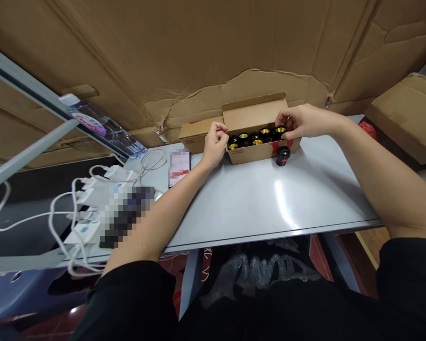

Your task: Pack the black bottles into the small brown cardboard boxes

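Observation:
An open cardboard box (pixel 250 154) sits on the white table (pixel 255 199), packed with black lamp sockets (pixel 251 138) showing brass threads inside. One more black socket (pixel 283 156) stands upright on the table against the box's front wall. My left hand (pixel 215 144) is curled into a loose pinch at the box's left side, and nothing shows in it. Over the box's right end reaches my right hand (pixel 303 122), its thumb and fingers around the nearest sockets. Whether it grips one is hidden.
Left of the box lie a blurred white card (pixel 179 166) and white chargers with tangled cables (pixel 99 194). A packaged item (pixel 99 125) leans on a metal rail. Cardboard sheets (pixel 234 47) cover the wall behind, and a cardboard carton (pixel 408 118) stands at the right.

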Motion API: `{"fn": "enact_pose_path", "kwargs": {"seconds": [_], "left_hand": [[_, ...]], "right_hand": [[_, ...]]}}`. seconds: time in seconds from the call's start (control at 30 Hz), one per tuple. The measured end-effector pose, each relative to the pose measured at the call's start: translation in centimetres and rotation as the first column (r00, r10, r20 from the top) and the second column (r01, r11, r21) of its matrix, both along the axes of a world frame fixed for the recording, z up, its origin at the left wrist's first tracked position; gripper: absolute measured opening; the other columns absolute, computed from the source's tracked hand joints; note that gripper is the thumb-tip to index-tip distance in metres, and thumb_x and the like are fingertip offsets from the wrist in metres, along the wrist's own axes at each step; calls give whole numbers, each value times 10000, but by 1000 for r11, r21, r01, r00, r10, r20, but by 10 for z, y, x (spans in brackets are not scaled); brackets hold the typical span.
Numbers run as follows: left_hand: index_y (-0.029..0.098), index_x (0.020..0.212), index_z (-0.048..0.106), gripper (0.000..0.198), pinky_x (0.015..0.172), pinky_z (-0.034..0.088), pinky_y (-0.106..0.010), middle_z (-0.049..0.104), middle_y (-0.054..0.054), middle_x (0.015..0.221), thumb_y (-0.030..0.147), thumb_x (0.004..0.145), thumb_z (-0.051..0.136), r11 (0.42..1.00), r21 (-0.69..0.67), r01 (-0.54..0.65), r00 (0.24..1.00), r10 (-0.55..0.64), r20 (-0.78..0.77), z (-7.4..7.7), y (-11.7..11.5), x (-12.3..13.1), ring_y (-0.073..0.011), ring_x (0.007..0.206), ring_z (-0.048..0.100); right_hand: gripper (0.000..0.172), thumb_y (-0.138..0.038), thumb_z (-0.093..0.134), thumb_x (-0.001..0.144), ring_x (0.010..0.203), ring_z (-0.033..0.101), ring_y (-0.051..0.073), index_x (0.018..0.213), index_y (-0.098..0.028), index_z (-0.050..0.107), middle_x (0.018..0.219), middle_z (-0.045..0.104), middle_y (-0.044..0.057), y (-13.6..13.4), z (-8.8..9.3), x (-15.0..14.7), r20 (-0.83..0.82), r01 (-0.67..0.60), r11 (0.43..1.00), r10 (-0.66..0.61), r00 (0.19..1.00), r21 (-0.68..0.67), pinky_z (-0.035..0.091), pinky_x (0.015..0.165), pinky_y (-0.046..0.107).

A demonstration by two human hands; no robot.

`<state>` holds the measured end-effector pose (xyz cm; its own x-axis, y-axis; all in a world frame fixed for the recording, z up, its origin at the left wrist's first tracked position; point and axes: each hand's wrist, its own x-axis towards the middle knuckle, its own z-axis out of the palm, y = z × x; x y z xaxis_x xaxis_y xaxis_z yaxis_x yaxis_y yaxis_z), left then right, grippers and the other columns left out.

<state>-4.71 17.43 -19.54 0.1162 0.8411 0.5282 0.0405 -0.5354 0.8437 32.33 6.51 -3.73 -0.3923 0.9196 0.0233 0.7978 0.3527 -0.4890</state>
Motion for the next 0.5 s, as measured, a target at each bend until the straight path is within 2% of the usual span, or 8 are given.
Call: {"fn": "enact_pose_path", "kwargs": {"seconds": [0.23,0.37,0.5], "left_hand": [[299,1132,602,258,643,299,-325,378,153,654,94,1005,694,1000,4,18,1000,-18,3,-4,1,-1,-123,527,384],[298,1131,605,261,673,328,-317,376,150,647,79,1006,676,1000,12,-7,1000,8,-21,-3,0,-1,-127,543,398],[298,1126,602,253,692,347,-313,370,145,643,92,996,671,999,22,-32,999,32,-43,-1,-2,0,-131,551,411]], "right_hand": [[332,-308,840,954,1094,870,331,1283,-271,836,1089,927,62,1,4,3,80,-2,998,6,997,-57,613,994,466],[345,-377,816,978,1105,895,357,1308,-289,864,1117,944,60,0,6,5,110,-30,998,36,993,-52,635,996,491],[311,-436,788,986,1106,910,372,1247,-305,897,1114,959,47,1,5,4,160,-39,998,47,986,-48,645,979,497]]}}
